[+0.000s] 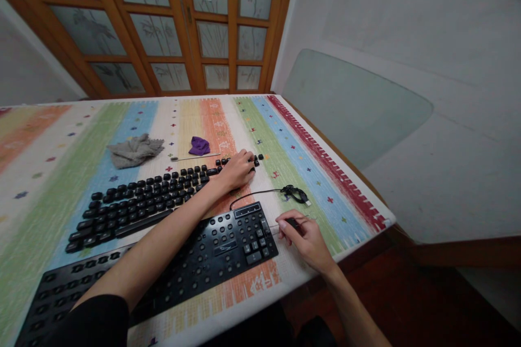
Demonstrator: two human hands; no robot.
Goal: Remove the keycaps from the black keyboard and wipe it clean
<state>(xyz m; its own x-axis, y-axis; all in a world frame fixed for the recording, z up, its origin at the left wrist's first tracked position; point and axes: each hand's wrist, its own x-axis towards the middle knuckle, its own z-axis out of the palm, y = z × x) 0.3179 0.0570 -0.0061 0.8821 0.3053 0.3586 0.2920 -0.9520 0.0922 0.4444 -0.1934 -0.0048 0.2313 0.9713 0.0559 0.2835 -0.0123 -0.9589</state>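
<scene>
My left hand [236, 170] reaches across to the right end of the rows of loose black keycaps [140, 201]. Its fingers are bent down and closed around a black keycap, mostly hidden by the fingers. Beside the right edge of the black keyboard [226, 246], my right hand [304, 237] is closed on a keycap puller [292, 223], whose dark body and thin wires show between the fingers. Most of the keyboard's key posts are bare, with several keycaps still seated at its right end. My left forearm crosses over the keyboard and hides part of it.
A grey cloth [135, 150] and a purple cloth [199, 146] lie behind the keycaps, with a thin brush [195, 157] nearby. The coiled USB cable [295, 193] rests to the right. A striped tablecloth [345, 184] covers the table, which has a wall along its right side.
</scene>
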